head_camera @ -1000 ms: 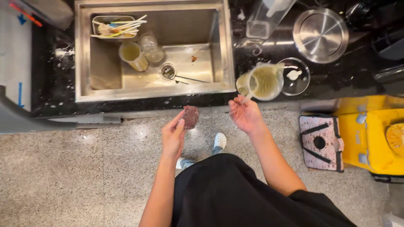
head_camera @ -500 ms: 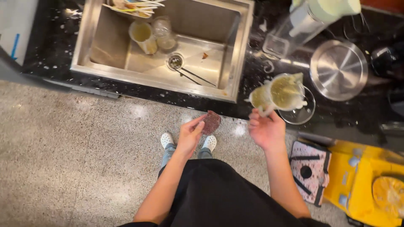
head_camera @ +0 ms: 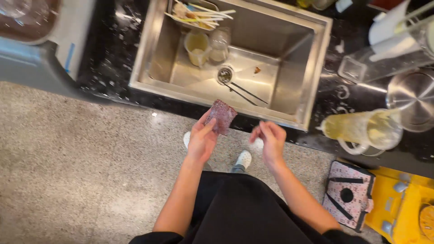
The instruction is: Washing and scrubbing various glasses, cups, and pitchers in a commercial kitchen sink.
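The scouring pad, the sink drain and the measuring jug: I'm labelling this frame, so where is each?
scouring pad [head_camera: 220, 116], head view, middle of its dark reddish face, held in the left hand [head_camera: 202, 141].
sink drain [head_camera: 224, 75], head view, on the round strainer.
measuring jug [head_camera: 361, 131], head view, on its clear side wall.

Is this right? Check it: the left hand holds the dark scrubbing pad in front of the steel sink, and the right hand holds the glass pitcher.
Not quite. In the head view the right hand is empty; the glass pitcher stands apart on the black counter. The left hand does hold the dark scrubbing pad in front of the steel sink.
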